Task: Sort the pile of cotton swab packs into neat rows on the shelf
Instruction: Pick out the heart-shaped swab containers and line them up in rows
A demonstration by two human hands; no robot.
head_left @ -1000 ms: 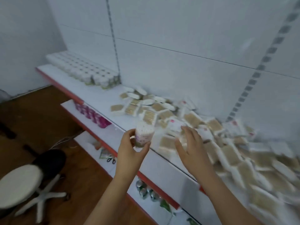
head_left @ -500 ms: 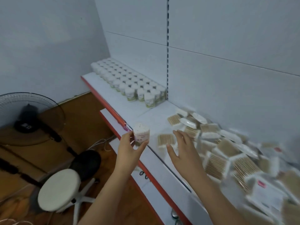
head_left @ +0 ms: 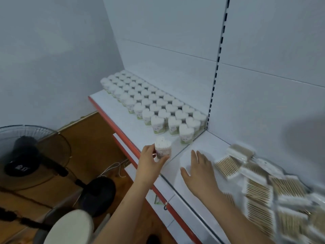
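My left hand (head_left: 149, 162) grips an upright heart-shaped cotton swab tub (head_left: 163, 149) over the front of the white shelf (head_left: 112, 103), just short of the rows. Several neat rows of matching heart-shaped tubs (head_left: 154, 106) fill the back of the shelf up to the slotted upright post. My right hand (head_left: 200, 169) hovers open with straight fingers over the bare shelf surface, left of the loose pile of flat swab packs (head_left: 260, 187) that spreads to the right edge.
A slotted upright post (head_left: 217, 67) divides the back panel. The shelf has a red front edge (head_left: 105, 115), with lower shelves below. On the wooden floor to the left stand a fan (head_left: 26, 152) and a white round stool (head_left: 70, 228).
The view has swung left from the pile toward the rows. My left hand has carried the tub closer to the rows; my right hand has left the pile and is spread over bare shelf.
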